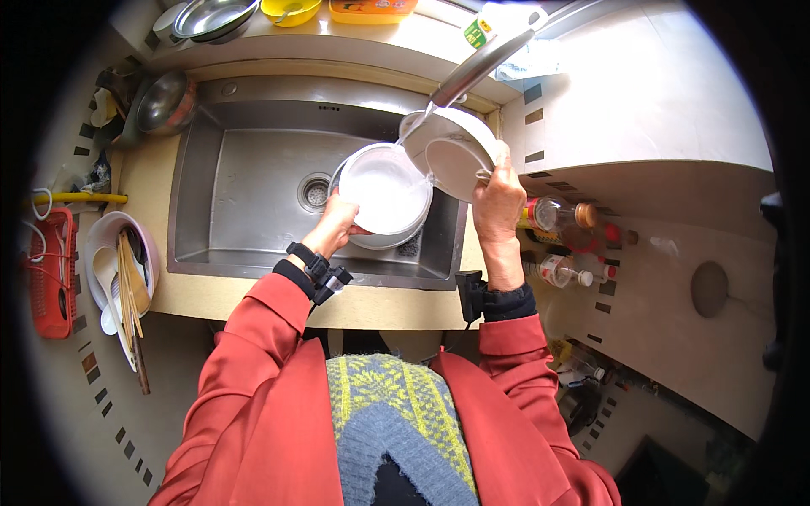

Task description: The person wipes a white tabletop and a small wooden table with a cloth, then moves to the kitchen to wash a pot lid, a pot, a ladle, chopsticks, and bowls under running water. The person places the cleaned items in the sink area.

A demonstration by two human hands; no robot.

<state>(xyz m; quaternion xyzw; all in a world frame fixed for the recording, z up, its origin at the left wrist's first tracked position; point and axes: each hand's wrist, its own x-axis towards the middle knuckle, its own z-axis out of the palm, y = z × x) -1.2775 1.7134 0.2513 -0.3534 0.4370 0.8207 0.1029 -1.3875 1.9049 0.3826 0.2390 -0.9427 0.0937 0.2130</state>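
Observation:
My left hand (pixel 336 221) grips the near left rim of a white bowl (pixel 386 186) held over the right half of a steel sink (pixel 253 117). Beneath that bowl shows the edge of another dish (pixel 383 240), mostly hidden. A second white bowl (pixel 452 158) is tilted up in my right hand (pixel 500 196), its underside with the foot ring turned towards me. Water runs from the tap (pixel 484 69) past the tilted bowl, and some drips between the two bowls. The drain (pixel 315 191) lies left of my left hand.
At left, a pale basket (pixel 95 237) holds chopsticks and spoons beside a red plastic rack (pixel 54 278). Metal bowls (pixel 168 101) lean at the sink's back left corner. Several bottles (pixel 557 215) stand right of the sink. A yellow bowl (pixel 288 12) sits on the back ledge.

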